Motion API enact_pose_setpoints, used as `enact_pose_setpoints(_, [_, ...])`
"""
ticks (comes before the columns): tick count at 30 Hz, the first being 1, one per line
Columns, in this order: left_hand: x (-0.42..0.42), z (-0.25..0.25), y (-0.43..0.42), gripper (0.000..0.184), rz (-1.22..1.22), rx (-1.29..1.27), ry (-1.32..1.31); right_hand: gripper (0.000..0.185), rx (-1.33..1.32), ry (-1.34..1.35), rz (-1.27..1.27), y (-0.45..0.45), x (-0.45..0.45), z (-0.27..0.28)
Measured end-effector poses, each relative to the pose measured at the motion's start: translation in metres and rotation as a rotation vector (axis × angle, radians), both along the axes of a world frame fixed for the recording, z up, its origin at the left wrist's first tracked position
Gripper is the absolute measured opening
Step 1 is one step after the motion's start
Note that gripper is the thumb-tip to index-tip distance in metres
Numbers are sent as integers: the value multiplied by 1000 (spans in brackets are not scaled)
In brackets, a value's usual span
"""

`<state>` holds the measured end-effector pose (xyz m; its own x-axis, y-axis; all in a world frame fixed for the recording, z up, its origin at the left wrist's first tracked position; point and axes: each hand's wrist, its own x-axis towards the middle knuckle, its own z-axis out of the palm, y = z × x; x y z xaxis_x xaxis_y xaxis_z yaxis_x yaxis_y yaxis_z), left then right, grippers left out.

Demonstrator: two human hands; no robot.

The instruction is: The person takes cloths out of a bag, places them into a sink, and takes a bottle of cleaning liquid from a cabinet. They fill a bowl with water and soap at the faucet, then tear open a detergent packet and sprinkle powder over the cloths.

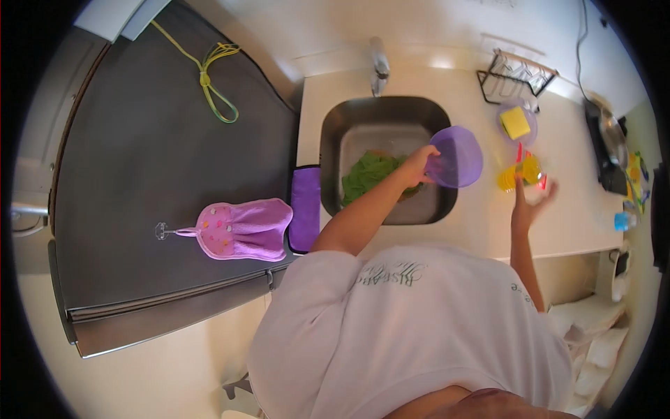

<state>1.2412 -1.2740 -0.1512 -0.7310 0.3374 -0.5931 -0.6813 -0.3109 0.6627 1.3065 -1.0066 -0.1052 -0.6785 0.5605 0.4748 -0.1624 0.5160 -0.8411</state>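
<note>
Purple, see-through plastic forms the bowl, held above the sink's right edge. Nearly round, it shows no clear long axis; its exact tilt is hard to judge. The left hand grips its left side, some fingers hidden. Right of it, a yellow container on the table has its long axis running roughly sideways; blur obscures which end is its mouth. The right hand is spread, thumb apart, fingertips overlapping the container; contact is unclear. The left forearm partly covers the leafy greens.
</note>
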Motion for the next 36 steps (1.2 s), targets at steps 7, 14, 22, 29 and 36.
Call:
enact_pose_setpoints(7, [2, -26, -98, 52, 346, -165, 73, 33, -184, -156, 908, -183, -82, 19])
enact_pose_setpoints(14, [-7, -48, -115, 66, 535, -156, 61, 26, -1161, -897, 1014, -297, -239, -32])
enact_pose_setpoints(22, [-14, -42, -109, 66, 569, -139, 61, 21, -1095, -875, 985, -299, -248, -31])
enact_pose_setpoints(29, [-14, -44, -108, 70, 572, -138, 30, 23, -1048, -821, 1070, -289, -257, -22])
enact_pose_setpoints(36, [-25, -41, -104, 60, 587, -159, 115, 19, -633, -770, 1367, -272, -228, -59])
